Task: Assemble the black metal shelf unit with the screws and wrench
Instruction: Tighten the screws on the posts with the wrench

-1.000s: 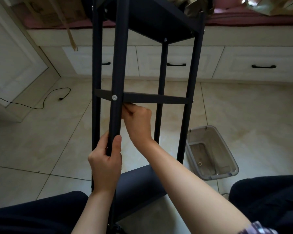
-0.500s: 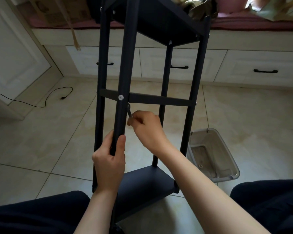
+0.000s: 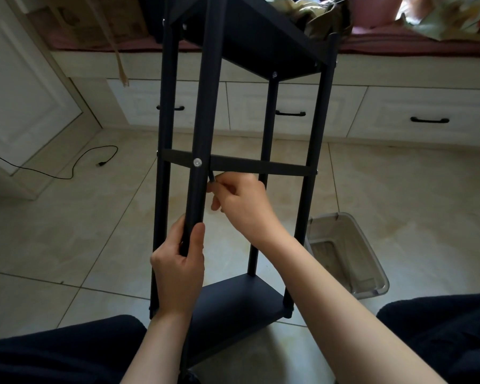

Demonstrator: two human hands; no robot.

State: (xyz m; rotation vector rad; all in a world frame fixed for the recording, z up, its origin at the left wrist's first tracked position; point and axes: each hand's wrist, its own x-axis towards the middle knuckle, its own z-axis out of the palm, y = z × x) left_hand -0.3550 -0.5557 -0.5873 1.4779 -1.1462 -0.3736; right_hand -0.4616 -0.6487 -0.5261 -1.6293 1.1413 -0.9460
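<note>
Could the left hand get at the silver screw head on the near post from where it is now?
Probably yes. The left hand grips the near post below the screw head, which faces the camera uncovered; the right hand with the wrench sits beside the post.

The shelf unit (image 3: 233, 162) stands upright on the tiled floor (image 3: 67, 231) at centre, between the person's knees at 6 o'clock. The left hand (image 3: 179, 270) wraps the nearest post (image 3: 203, 134) at 6 o'clock of the crossbar (image 3: 261, 164). The right hand (image 3: 244, 206) sits just right of that post, pinching a wrench (image 3: 211, 177) under the crossbar beside the screw (image 3: 197, 162). A plastic bin (image 3: 347, 253) lies at 4 o'clock. A cable (image 3: 67, 173) lies at 9 o'clock. Drawers (image 3: 421, 117) run behind at 12 o'clock.
</note>
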